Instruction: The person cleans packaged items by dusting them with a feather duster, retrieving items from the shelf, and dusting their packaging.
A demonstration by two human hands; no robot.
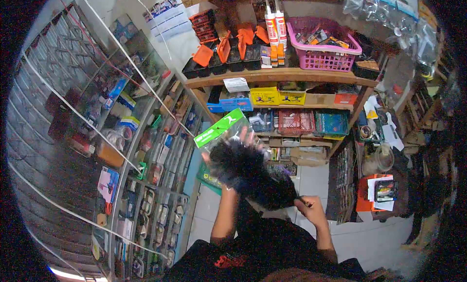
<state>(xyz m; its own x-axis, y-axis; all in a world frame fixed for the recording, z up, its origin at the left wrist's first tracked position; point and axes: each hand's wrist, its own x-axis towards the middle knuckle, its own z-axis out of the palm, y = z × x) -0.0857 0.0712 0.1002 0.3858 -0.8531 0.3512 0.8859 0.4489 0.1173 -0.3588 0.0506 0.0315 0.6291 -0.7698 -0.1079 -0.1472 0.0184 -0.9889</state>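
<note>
A black fluffy duster point(258, 175) lies slanted across the space in front of my body. Around its upper end is clear plastic packaging with a bright green header card point(221, 128). My left hand point(246, 136) supports that upper end from behind, its fingers partly showing past the fluff and through the plastic; the palm is hidden. At the lower right end, my right hand point(314, 211) is closed around the duster's dark handle end.
Ahead stands a wooden shelf point(272, 73) with orange-lidded black bins point(224, 51), sealant tubes point(276, 29) and a pink basket point(326, 55). A glass display case point(146, 184) runs along the left. White cords point(116, 38) cross the left side. Papers point(382, 192) lie on the right.
</note>
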